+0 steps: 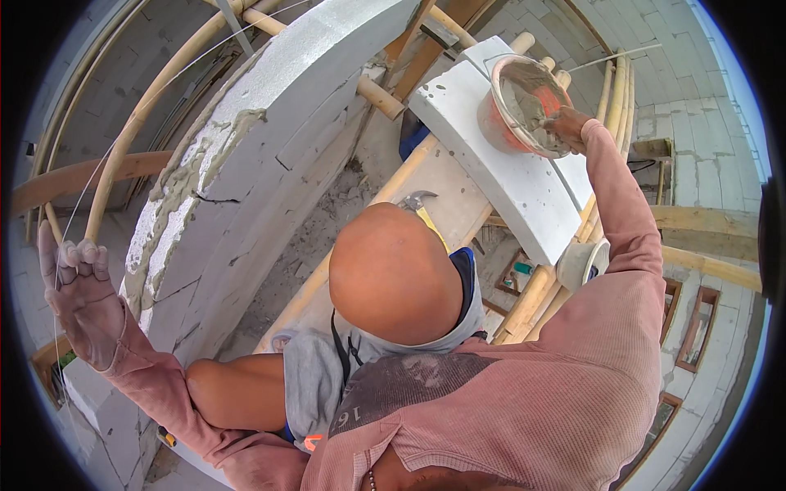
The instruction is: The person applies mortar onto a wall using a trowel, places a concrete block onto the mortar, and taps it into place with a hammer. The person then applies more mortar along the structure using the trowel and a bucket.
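My right hand [566,131] is closed at the rim of a reddish bucket [497,123]; whatever its fingers grip is hidden. Wet grey mortar [524,90] lies inside the bucket and coats its inner wall. Beneath the bucket is a large white lightweight block [458,102]. On the far left, my left hand [86,299] is raised, one finger straight and the others bent, holding nothing that I can see. A thin string [131,127] runs down across that hand. Beside it rises a white block wall [246,164] with mortar [176,184] smeared along its top edge.
A claw hammer [419,199] with a yellow handle lies beyond my knee. Bamboo poles [532,307] run beneath the block and along both sides. A pale round container [580,263] sits below my right arm. Rubble [336,204] covers ground beside the wall.
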Motion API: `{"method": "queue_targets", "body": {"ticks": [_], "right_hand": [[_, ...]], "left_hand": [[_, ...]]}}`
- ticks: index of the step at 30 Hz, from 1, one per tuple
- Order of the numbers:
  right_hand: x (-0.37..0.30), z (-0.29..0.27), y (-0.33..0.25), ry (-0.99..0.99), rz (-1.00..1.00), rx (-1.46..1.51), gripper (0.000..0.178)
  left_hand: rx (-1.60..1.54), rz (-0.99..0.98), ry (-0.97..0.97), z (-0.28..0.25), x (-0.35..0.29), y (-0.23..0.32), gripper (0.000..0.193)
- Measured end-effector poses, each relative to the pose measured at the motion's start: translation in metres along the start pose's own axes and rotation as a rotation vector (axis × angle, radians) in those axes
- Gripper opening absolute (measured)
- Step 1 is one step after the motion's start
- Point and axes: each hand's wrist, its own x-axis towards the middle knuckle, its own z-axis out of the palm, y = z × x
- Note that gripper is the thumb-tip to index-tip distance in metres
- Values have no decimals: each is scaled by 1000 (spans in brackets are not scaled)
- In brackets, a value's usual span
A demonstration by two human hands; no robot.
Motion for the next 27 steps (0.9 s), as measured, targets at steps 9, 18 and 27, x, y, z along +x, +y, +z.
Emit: {"method": "queue_targets", "body": {"ticks": [9,18,27], "right_hand": [[-71,45,60,-184,-40,1264,33],[-75,114,-40,-388,-513,1487,39],[-167,172,-391,-1426,-957,605,42]], "left_hand": [[-185,59,-53,-44,9,8,81],[-184,104,38,-11,-9,63,80],[2,202,57,-32,-66,77,79]]}}
